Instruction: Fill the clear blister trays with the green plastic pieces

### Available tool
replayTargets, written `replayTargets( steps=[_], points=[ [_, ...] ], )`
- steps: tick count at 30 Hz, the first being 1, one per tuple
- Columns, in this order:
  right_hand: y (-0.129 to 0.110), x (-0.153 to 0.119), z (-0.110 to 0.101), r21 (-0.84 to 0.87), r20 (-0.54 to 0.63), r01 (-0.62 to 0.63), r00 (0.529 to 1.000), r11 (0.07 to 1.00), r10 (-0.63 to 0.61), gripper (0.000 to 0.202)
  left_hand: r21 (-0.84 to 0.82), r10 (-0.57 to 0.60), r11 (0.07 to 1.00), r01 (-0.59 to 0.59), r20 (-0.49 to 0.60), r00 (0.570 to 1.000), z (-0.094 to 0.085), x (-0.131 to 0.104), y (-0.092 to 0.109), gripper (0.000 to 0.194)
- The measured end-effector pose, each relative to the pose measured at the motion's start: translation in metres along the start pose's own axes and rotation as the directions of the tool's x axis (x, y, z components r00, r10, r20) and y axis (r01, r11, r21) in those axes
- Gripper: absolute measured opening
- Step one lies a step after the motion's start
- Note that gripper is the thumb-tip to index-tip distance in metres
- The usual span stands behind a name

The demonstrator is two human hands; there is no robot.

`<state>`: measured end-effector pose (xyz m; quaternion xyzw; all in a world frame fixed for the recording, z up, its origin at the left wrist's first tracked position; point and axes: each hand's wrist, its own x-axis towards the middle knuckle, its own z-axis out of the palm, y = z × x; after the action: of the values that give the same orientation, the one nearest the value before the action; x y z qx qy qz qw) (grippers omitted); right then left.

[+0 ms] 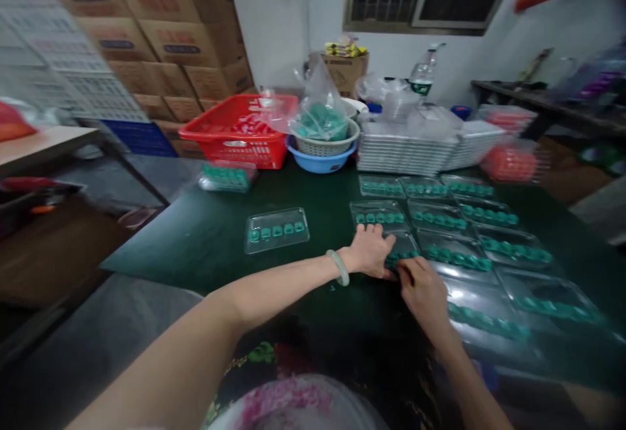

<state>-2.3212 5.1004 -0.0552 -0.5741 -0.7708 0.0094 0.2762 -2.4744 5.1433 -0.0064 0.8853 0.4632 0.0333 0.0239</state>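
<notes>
My left hand [370, 250], with a pale green bangle [338, 268] on its wrist, grips the left side of a clear plastic tray [403, 242] and covers part of it. Along the tray's near edge, my right hand [424, 291] is closed, fingertips pinched by a row of small green pieces [395, 259]; what they hold is hidden. Just beyond my left fingers lies another clear tray [379, 208] with a green row. A separate tray [276, 230] with several spaced green pieces lies to the left.
Several filled trays [457, 257] spread across the table's right side. At the back stand stacked clear trays [403, 149], a blue basin [323, 161] under a basket with bagged green pieces [320, 122], and a red crate [239, 136]. Another tray stack [227, 175] sits at the left edge.
</notes>
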Motion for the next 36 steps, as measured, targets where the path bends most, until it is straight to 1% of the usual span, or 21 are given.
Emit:
replayTargets(
  steps=[2, 4, 5, 7, 10, 12, 13, 14, 16, 17, 19, 20, 22, 24, 27, 30, 32, 34, 36],
  points=[
    [0.003, -0.006, -0.002, 0.182, -0.075, -0.001, 0.997, 0.983, 0.015, 0.01, 0.011, -0.006, 1.0, 0.006, -0.003, 1.0, -0.001, -0.004, 0.002, 0.079],
    [0.002, -0.014, -0.008, 0.368, -0.111, -0.04, 0.99, 0.929, 0.087, 0.009, 0.023, 0.005, 1.0, -0.005, -0.015, 1.0, -0.003, -0.013, 0.004, 0.077],
    [0.0, -0.018, -0.012, 0.452, -0.104, -0.085, 0.984, 0.888, 0.147, 0.011, 0.025, 0.016, 1.0, -0.016, -0.02, 1.0, -0.004, -0.019, 0.005, 0.076],
    [-0.005, -0.026, -0.021, 0.571, -0.042, -0.208, 0.958, 0.794, 0.282, 0.016, 0.015, 0.031, 0.999, -0.031, -0.016, 0.999, -0.006, -0.033, 0.004, 0.076],
    [-0.01, -0.033, -0.03, 0.643, 0.051, -0.369, 0.895, 0.671, 0.443, 0.024, -0.021, 0.023, 1.0, -0.023, 0.001, 1.0, -0.006, -0.056, -0.004, 0.07],
    [-0.009, -0.033, -0.03, 0.658, 0.07, -0.411, 0.868, 0.631, 0.491, 0.027, -0.04, 0.025, 0.999, -0.026, -0.014, 1.0, -0.006, -0.07, -0.012, 0.061],
    [-0.008, -0.032, -0.029, 0.653, 0.068, -0.412, 0.867, 0.635, 0.494, 0.028, -0.048, 0.022, 0.999, -0.023, -0.018, 1.0, -0.005, -0.076, -0.016, 0.057],
    [-0.006, -0.03, -0.027, 0.632, 0.057, -0.405, 0.875, 0.661, 0.481, 0.028, -0.058, 0.015, 0.998, -0.017, -0.021, 1.0, -0.005, -0.083, -0.02, 0.054],
    [-0.004, -0.024, -0.022, 0.528, 0.021, -0.363, 0.909, 0.768, 0.416, 0.026, -0.07, -0.003, 0.998, 0.001, -0.028, 1.0, -0.005, -0.095, -0.024, 0.05],
    [-0.004, -0.021, -0.019, 0.444, 0.012, -0.341, 0.927, 0.829, 0.374, 0.024, -0.072, -0.008, 0.997, 0.006, -0.034, 0.999, -0.006, -0.101, -0.025, 0.048],
    [-0.007, -0.014, -0.014, 0.241, 0.047, -0.303, 0.953, 0.922, 0.301, 0.019, -0.067, -0.014, 0.998, 0.011, -0.045, 0.999, -0.008, -0.112, -0.026, 0.046],
    [-0.009, -0.01, -0.012, 0.14, 0.081, -0.286, 0.957, 0.948, 0.277, 0.018, -0.063, -0.017, 0.998, 0.015, -0.044, 0.999, -0.01, -0.116, -0.026, 0.049],
    [-0.013, -0.004, -0.008, -0.031, 0.142, -0.255, 0.956, 0.966, 0.257, 0.018, -0.069, -0.033, 0.997, 0.031, -0.021, 0.999, -0.012, -0.122, -0.027, 0.062],
    [-0.016, 0.001, -0.006, -0.142, 0.148, -0.234, 0.956, 0.962, 0.254, 0.021, -0.096, -0.048, 0.994, 0.049, 0.014, 0.999, -0.013, -0.124, -0.029, 0.073],
    [-0.018, 0.004, -0.004, -0.225, 0.09, -0.228, 0.963, 0.947, 0.253, 0.024, -0.136, -0.028, 0.99, 0.036, 0.062, 0.998, -0.014, -0.121, -0.031, 0.08],
    [-0.018, 0.005, -0.002, -0.245, 0.024, -0.221, 0.972, 0.944, 0.233, 0.024, -0.133, 0.004, 0.991, 0.008, 0.09, 0.996, -0.017, -0.119, -0.03, 0.084],
    [-0.018, 0.008, -0.002, -0.233, -0.024, -0.211, 0.977, 0.949, 0.211, 0.023, -0.133, 0.006, 0.991, 0.006, 0.086, 0.996, -0.022, -0.122, -0.028, 0.083],
    [-0.019, 0.015, -0.002, -0.206, -0.049, -0.169, 0.986, 0.964, 0.162, 0.023, -0.142, -0.004, 0.99, 0.014, 0.073, 0.997, -0.028, -0.129, -0.027, 0.08],
    [-0.02, 0.026, 0.001, -0.202, -0.032, -0.086, 0.996, 0.976, 0.081, 0.023, -0.138, -0.024, 0.99, 0.031, 0.053, 0.998, -0.037, -0.138, -0.031, 0.079]
  ],
)
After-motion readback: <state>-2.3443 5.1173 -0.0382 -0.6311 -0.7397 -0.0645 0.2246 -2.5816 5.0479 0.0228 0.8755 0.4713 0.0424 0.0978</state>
